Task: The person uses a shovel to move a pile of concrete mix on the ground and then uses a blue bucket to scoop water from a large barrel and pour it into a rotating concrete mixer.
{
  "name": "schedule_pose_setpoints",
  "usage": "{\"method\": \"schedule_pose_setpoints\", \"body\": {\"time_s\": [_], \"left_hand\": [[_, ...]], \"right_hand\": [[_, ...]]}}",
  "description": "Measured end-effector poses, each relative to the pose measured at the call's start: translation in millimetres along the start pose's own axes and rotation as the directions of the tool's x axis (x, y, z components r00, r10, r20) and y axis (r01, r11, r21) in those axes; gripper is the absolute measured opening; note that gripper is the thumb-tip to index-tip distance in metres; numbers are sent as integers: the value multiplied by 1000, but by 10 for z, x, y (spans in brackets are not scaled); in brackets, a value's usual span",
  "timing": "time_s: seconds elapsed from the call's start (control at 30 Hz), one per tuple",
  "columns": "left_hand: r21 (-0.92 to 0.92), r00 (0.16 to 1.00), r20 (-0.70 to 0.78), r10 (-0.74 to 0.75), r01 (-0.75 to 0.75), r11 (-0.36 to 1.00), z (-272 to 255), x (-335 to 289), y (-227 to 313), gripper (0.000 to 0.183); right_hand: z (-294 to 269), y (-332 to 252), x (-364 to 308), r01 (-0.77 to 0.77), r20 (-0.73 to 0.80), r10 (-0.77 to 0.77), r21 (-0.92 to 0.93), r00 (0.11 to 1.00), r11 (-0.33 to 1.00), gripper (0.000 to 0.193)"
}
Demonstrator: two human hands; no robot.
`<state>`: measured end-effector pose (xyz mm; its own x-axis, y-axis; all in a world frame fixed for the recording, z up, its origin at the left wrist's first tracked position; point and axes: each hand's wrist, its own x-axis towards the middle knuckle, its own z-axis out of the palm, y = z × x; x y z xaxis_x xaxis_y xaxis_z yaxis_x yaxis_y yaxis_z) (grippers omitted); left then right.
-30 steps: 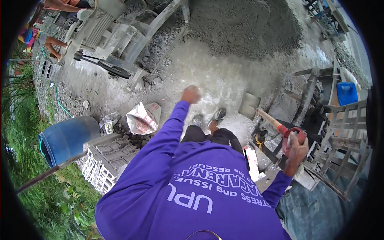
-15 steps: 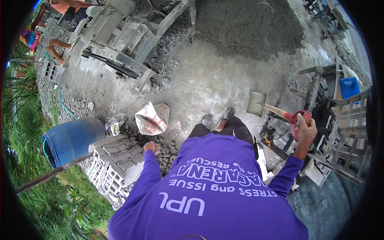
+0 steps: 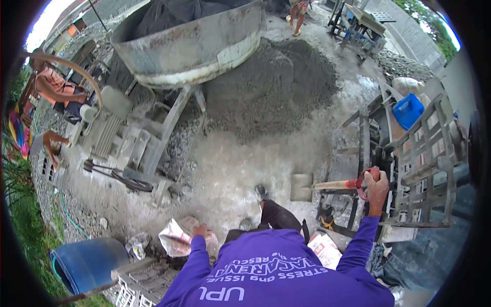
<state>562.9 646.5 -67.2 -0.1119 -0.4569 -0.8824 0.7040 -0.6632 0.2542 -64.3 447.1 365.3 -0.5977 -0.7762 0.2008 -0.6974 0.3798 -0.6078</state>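
My right hand (image 3: 376, 190) is wrapped round the red D-shaped grip of a shovel (image 3: 331, 184). Its wooden shaft runs leftward, and the flat grey blade (image 3: 302, 187) is low over the concrete floor. My left hand (image 3: 201, 231) hangs at my left with its fingers loosely curled and nothing visible in them. Behind that hand, from this viewpoint, is a crumpled white sack (image 3: 174, 239); I cannot tell whether they touch. One dark shoe (image 3: 261, 192) is stepped forward.
Ahead stands a large round metal pan (image 3: 189, 51), with a grey sand-like heap (image 3: 286, 84) beside it. At left are a belt-driven machine (image 3: 135, 148), a blue barrel (image 3: 92, 262) and co-workers (image 3: 57, 88). A slatted rack (image 3: 427, 171) and blue container (image 3: 407, 111) stand right.
My view has shifted forward, bringing the round pan into sight. The shovel stays in my right hand. My left hand has gone from beside the stacked blocks to near the white sack.
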Motion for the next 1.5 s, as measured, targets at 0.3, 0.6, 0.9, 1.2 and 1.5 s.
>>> {"method": "schedule_pose_setpoints", "body": {"time_s": [0.3,0.6,0.9,1.2,1.5], "left_hand": [[272,980,198,10,-65,960,1645,437,874,29],[595,970,-151,191,-65,801,2807,642,1309,25],[435,946,-304,113,32,900,2777,826,1885,13],[688,949,-281,145,93,720,3871,1543,2502,20],[701,989,40,143,-130,701,5378,2856,3046,20]], "right_hand": [[-138,481,1049,-76,-99,42,-367,994,927,44],[62,313,1657,-239,190,235,-2,953,971,34],[445,-350,1551,-280,265,105,810,959,515,64],[970,-294,1918,-198,23,310,814,951,547,44],[1454,-251,3130,-146,-188,364,682,912,717,46]]}}
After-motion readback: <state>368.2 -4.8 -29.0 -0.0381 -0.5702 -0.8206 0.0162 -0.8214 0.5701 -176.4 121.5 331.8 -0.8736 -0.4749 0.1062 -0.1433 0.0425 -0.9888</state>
